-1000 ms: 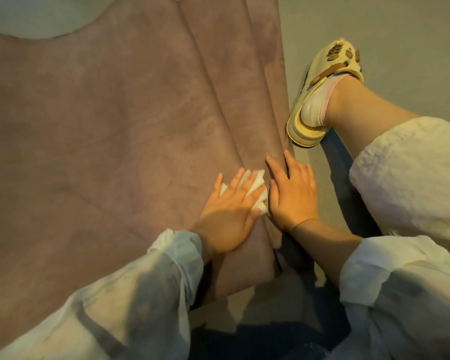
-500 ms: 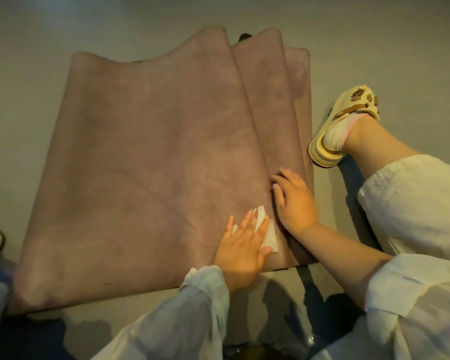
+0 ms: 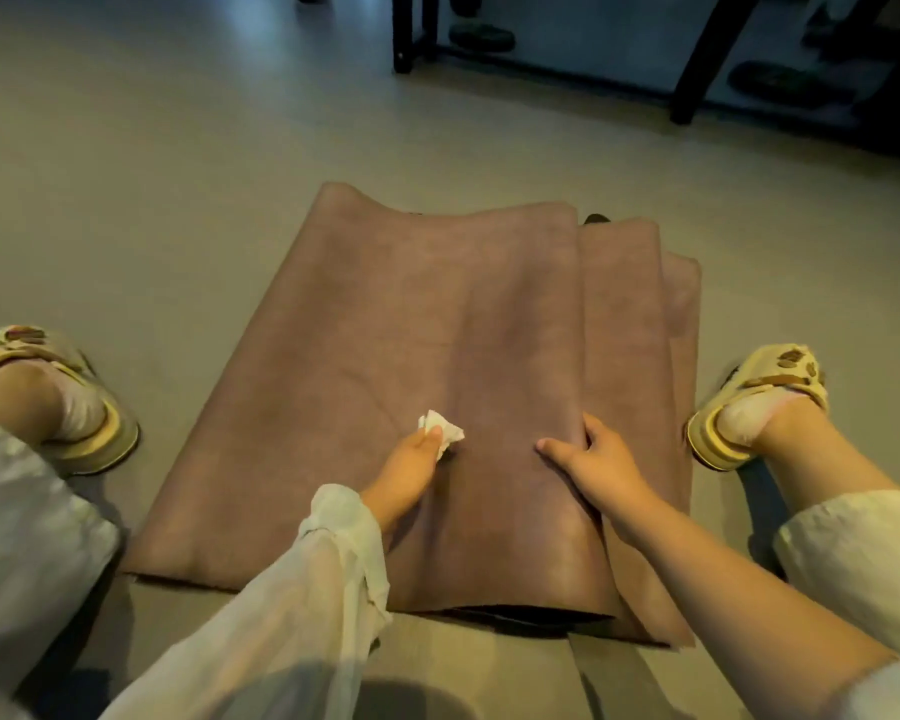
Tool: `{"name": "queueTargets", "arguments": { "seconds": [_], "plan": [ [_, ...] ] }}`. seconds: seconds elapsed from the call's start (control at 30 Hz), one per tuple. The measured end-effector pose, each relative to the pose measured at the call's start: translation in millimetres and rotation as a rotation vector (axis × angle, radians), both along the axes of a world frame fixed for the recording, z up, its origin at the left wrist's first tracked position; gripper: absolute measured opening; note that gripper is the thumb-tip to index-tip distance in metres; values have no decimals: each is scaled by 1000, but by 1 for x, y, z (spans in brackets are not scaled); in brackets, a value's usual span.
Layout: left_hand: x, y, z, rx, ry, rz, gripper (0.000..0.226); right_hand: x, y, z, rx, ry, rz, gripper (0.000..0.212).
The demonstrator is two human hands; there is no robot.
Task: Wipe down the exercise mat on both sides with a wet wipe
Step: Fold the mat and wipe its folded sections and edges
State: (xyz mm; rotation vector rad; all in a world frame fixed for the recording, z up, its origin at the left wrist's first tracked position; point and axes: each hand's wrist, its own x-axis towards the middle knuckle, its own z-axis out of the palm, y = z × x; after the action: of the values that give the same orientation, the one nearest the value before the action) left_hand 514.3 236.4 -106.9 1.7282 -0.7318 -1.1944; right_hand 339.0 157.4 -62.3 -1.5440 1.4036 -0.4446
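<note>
A dusty-pink exercise mat (image 3: 385, 330) lies folded in loose layers on the floor between my feet. My left hand (image 3: 411, 462) holds a crumpled white wet wipe (image 3: 440, 431) at its fingertips, over the mat's top layer near the middle. My right hand (image 3: 591, 452) grips the raised fold edge of the top layer, fingers curled under it and thumb stretched out on top. The near edge of that layer is lifted a little, showing a dark gap beneath.
My left foot (image 3: 63, 407) and right foot (image 3: 749, 402), in cream slippers, flank the mat. Black furniture legs (image 3: 707, 54) and dark shoes (image 3: 481, 36) stand at the far side. Grey floor (image 3: 152, 174) surrounds the mat.
The view has pulled back and up. My left hand lifted from pressing the wipe flat and moved left, bunching the wipe. My right hand went from lying flat to gripping the fold.
</note>
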Motion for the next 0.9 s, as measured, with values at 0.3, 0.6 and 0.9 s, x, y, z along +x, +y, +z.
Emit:
{"name": "queueTargets", "arguments": {
  "seconds": [0.3,0.6,0.9],
  "plan": [
    [61,-6,60,28,266,46,26,104,36,9,-194,248,378,70],
    [140,11,36,191,-346,282,14,179,70,3,-455,431,731,57],
    [196,43,5,313,-487,387,30,137,80,-41,-491,604,1008,71]
  ]
}}
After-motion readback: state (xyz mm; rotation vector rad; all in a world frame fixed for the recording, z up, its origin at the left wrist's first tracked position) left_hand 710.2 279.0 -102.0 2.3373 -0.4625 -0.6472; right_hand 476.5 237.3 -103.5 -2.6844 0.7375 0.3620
